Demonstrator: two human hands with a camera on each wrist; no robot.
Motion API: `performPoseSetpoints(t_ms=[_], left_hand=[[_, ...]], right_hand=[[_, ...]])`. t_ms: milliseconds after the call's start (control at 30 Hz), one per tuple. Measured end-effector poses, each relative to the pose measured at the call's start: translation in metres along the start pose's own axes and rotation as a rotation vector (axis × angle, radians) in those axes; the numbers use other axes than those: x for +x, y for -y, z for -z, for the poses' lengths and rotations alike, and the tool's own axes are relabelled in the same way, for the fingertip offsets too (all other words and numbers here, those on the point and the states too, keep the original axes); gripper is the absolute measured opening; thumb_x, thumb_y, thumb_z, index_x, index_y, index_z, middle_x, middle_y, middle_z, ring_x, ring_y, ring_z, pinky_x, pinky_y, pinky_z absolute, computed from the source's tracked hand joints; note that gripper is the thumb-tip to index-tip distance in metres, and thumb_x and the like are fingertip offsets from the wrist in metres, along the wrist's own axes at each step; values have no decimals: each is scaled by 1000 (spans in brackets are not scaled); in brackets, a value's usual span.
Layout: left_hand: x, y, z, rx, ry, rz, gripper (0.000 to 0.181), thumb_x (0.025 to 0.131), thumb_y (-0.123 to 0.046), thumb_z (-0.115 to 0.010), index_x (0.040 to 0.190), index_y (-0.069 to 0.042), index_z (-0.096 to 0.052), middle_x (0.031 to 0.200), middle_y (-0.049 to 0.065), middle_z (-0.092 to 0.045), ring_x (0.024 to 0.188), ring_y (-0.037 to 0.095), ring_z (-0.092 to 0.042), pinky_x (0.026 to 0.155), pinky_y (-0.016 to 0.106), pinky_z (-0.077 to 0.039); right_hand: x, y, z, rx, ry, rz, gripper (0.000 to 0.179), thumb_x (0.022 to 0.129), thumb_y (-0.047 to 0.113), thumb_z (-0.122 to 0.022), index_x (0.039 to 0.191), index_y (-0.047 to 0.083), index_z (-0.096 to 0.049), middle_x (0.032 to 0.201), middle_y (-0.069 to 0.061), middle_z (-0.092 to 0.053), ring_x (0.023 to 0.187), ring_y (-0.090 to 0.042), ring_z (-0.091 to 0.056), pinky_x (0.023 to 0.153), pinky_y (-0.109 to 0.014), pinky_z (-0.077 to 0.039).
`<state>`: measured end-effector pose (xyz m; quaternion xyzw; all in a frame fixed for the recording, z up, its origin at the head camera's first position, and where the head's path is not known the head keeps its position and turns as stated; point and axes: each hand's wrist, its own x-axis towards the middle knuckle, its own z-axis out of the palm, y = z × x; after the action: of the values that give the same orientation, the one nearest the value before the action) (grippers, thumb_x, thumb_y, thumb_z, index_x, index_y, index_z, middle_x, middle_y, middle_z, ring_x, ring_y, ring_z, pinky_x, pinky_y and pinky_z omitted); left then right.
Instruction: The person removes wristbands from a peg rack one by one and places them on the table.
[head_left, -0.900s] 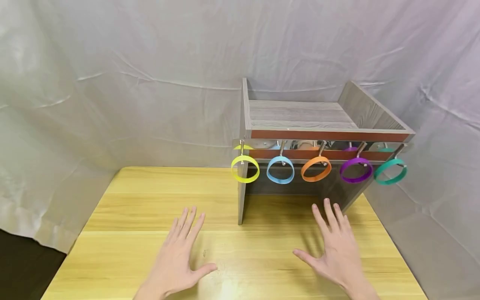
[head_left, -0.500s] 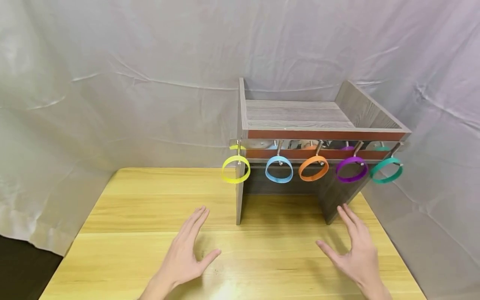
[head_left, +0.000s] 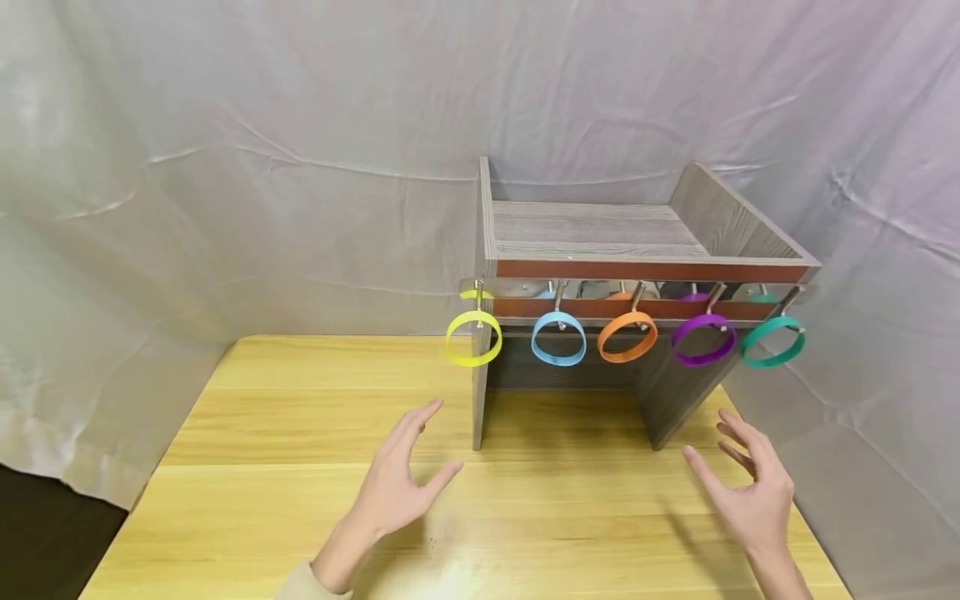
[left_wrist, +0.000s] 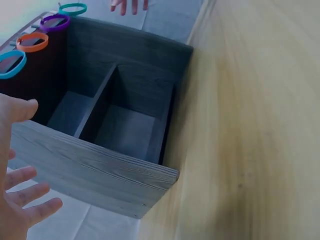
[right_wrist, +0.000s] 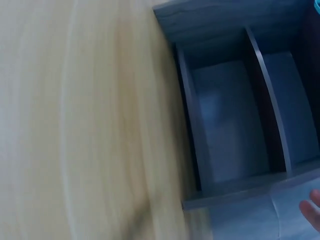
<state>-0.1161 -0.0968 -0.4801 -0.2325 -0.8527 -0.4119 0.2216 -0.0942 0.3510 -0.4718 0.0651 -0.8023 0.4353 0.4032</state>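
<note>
Gray shelf unit (head_left: 652, 269) stands right of center on wood-grain bench (head_left: 300, 417), pale sheeting (head_left: 315, 167) behind and alongside. Five colored rings (head_left: 621, 358) hang from front hooks (head_left: 640, 293). Left hand (head_left: 395, 485) and right hand (head_left: 753, 504) released, fingers relaxed, well apart before it, right near bench edge. Bench stretches left.

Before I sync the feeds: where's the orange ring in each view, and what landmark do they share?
Head: orange ring right of centre, hanging between the blue ring and the purple ring.
Left wrist: upper left, between those same two rings.
Right wrist: not in the picture.
Shared landmark: the grey wooden shelf, visible in all three.
</note>
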Motion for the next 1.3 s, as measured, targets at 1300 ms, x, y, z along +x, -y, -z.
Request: performPoseSetpoints(t_ms=[1300], left_hand=[[62,1,-46,-451,-120,173,47,90,-1,-82,133,-6,-64,122,16,-72,106,35,-73,87,41,-71]], right_hand=[[61,-53,4,607,162,-234,46,83,-35,-60,128,-23,-56,104,1,-81,91,-10,-77,78,-21,-69]])
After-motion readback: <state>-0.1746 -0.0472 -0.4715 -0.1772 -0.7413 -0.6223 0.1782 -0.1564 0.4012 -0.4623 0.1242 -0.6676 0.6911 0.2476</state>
